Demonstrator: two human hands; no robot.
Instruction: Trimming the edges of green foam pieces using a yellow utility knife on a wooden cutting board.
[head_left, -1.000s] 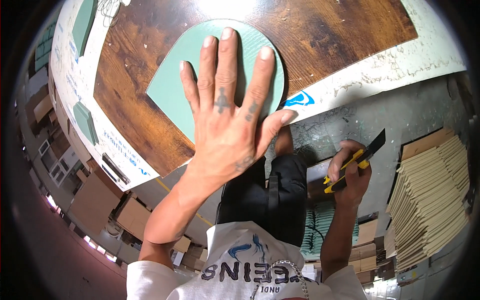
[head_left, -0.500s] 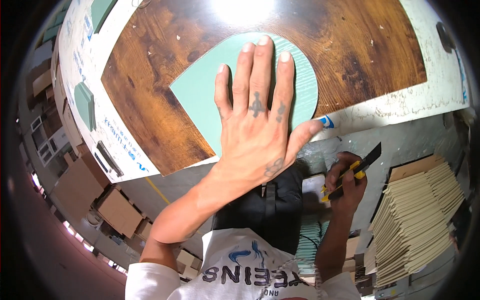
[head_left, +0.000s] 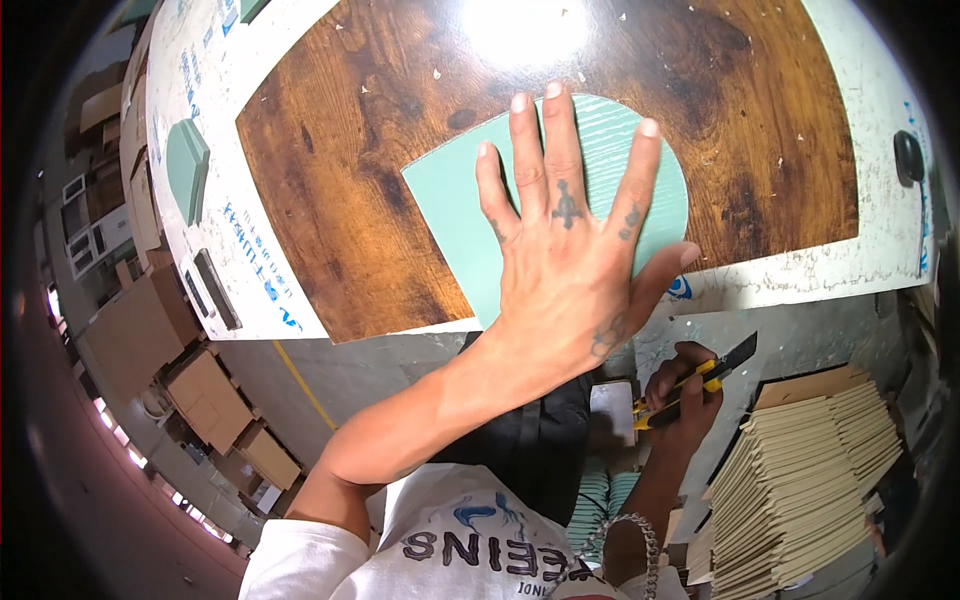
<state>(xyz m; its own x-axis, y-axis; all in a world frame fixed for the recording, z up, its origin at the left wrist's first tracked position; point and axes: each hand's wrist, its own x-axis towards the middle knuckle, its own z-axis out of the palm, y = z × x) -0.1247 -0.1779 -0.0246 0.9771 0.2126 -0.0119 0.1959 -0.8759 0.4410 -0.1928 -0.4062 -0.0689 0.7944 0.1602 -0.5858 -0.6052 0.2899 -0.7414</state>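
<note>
My left hand [head_left: 570, 265] lies flat with its fingers spread on a pale green sheet piece [head_left: 600, 150], which has a rounded far edge and a pointed left corner. The piece rests on a brown wood-grain board [head_left: 760, 150], and its near end reaches the table's front edge. Beyond the table edge, low on the right, my right hand [head_left: 690, 412] is closed around a yellow and black utility knife [head_left: 680, 391]. The knife's dark blade is out and points up to the right, away from the green piece. My left palm and wrist hide part of the piece.
The board sits on a white table [head_left: 790, 280]. Small green pieces [head_left: 187, 172] are stacked at its left, near a black rectangular object [head_left: 217, 288]. A black mouse-shaped object [head_left: 908, 157] is at the right. Cream boards [head_left: 800, 480] stand stacked below right, cardboard boxes [head_left: 210, 395] lower left.
The view has shifted. Against the board, the green piece and my left hand have moved right and slightly nearer me. My left fingers are spread wider. My right hand still holds the knife.
</note>
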